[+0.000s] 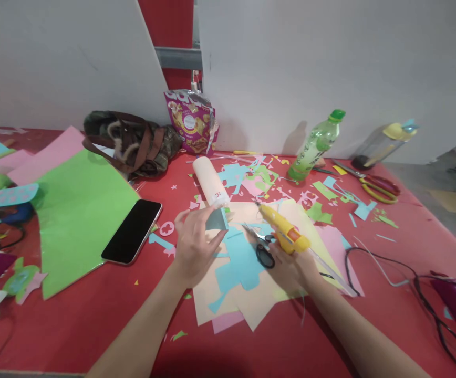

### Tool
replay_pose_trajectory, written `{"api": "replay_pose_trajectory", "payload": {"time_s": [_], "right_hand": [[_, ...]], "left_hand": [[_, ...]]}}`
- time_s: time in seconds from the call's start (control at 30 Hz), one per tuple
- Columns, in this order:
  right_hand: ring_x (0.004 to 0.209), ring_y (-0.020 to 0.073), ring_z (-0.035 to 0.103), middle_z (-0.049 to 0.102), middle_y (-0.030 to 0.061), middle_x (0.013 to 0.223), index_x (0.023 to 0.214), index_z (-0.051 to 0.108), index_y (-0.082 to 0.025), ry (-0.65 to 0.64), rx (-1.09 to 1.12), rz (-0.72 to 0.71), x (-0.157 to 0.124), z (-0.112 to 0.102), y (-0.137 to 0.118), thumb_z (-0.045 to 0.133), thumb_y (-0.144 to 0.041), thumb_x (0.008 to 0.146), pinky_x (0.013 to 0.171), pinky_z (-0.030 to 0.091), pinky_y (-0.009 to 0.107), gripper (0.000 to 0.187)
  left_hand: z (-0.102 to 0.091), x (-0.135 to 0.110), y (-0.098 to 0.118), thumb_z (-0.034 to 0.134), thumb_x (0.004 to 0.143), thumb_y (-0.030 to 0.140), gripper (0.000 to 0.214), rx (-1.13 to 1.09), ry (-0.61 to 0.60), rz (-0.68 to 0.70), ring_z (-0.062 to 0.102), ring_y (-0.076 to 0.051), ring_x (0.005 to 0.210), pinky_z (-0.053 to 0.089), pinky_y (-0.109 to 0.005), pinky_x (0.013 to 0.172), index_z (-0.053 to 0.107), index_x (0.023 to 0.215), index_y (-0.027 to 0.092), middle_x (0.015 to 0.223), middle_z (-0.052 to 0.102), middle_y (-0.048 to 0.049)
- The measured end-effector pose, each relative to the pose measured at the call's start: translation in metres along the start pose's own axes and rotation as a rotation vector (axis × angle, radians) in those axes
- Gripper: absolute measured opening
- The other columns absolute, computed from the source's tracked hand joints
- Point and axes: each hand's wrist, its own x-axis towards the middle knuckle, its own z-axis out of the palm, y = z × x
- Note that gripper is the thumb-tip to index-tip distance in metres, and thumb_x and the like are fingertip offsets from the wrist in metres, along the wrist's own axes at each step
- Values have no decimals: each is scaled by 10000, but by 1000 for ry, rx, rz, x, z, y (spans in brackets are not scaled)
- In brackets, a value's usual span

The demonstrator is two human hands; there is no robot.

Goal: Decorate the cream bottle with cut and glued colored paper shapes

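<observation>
My left hand (194, 242) pinches a small grey and blue paper piece (216, 220) just above the sheets of coloured paper (251, 273). A yellow hot glue gun (283, 229) sits in my right hand (293, 268), which is closed round its handle, nozzle pointing toward the paper piece. Black-handled scissors (262, 248) lie on the blue cut-out (239, 260) between my hands. A white roll (211, 181) lies just beyond my left hand.
A black phone (132, 231) rests on a green sheet (74, 215) at left. Behind are a camouflage bag (133, 142), a snack bag (192, 121), a green bottle (317, 144), a grey bottle (385, 142) and red-yellow scissors (373, 185). Black cables (409, 278) trail right.
</observation>
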Motion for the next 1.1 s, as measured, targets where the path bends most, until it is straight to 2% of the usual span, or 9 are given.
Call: {"api": "replay_pose_trajectory", "payload": {"time_s": [0.13, 0.23, 0.4, 0.5, 0.6, 0.67, 0.8, 0.9, 1.1], "right_hand": [[527, 168, 541, 578, 1, 594, 964, 485, -198, 118, -104, 14, 14, -14, 1, 541, -380, 681, 479, 409, 275, 341], [525, 184, 535, 583, 12, 614, 962, 489, -200, 177, -374, 24, 26, -32, 4, 609, -362, 613, 471, 370, 271, 403], [579, 216, 563, 608, 50, 640, 959, 520, -188, 87, -967, -224, 37, -55, 15, 560, -352, 682, 490, 351, 266, 324], [636, 223, 567, 614, 64, 682, 949, 530, -180, -20, -1071, -322, 40, -64, 21, 533, -382, 727, 528, 374, 278, 301], [762, 246, 552, 610, 105, 804, 915, 546, -161, -3, -1081, -425, 43, -66, 18, 497, -371, 765, 621, 394, 319, 263], [810, 254, 531, 597, 126, 871, 904, 551, -146, 65, -1054, -475, 43, -59, 9, 475, -342, 785, 670, 388, 344, 241], [839, 218, 509, 589, 101, 880, 907, 559, -136, -185, -925, -591, 36, -22, -13, 475, -256, 798, 717, 375, 324, 183], [877, 228, 479, 580, 96, 924, 900, 570, -154, -296, -989, -613, 30, 13, -21, 414, -173, 817, 729, 345, 353, 178], [907, 252, 446, 570, 122, 974, 810, 576, -132, -313, -1011, -583, 32, 42, -19, 414, -125, 794, 718, 339, 371, 163]], "left_hand": [[0, -1, 0, 563, 745, 243, 402, -22, -38, -15, 544, -215, 931, 288, -419, 895, 408, 1111, 178, 1021, 602, -102], [0, 0, 1, 563, 744, 228, 395, -21, -57, -13, 541, -219, 933, 284, -426, 894, 412, 1107, 187, 1011, 604, -97], [0, 1, 1, 561, 744, 223, 385, -11, -58, -3, 545, -221, 903, 291, -432, 882, 414, 1098, 191, 983, 604, -98], [0, 0, 1, 560, 745, 232, 390, -11, -84, -11, 538, -221, 908, 285, -425, 885, 410, 1102, 186, 982, 598, -98], [1, 0, 0, 550, 752, 239, 393, -20, -112, -24, 529, -218, 923, 279, -415, 890, 403, 1112, 183, 991, 591, -97], [1, -1, 0, 542, 757, 247, 388, -22, -118, -29, 526, -219, 927, 273, -414, 894, 405, 1114, 182, 989, 589, -96], [1, -1, 0, 530, 765, 261, 382, -27, -121, -24, 523, -218, 924, 271, -409, 889, 408, 1117, 177, 1002, 588, -97], [0, 0, -1, 531, 765, 264, 386, -27, -118, -24, 521, -218, 926, 272, -406, 884, 407, 1121, 180, 1014, 586, -95], [-1, 2, -3, 532, 764, 272, 384, -35, -87, -37, 524, -218, 929, 274, -401, 883, 408, 1116, 180, 1010, 588, -97]]}}
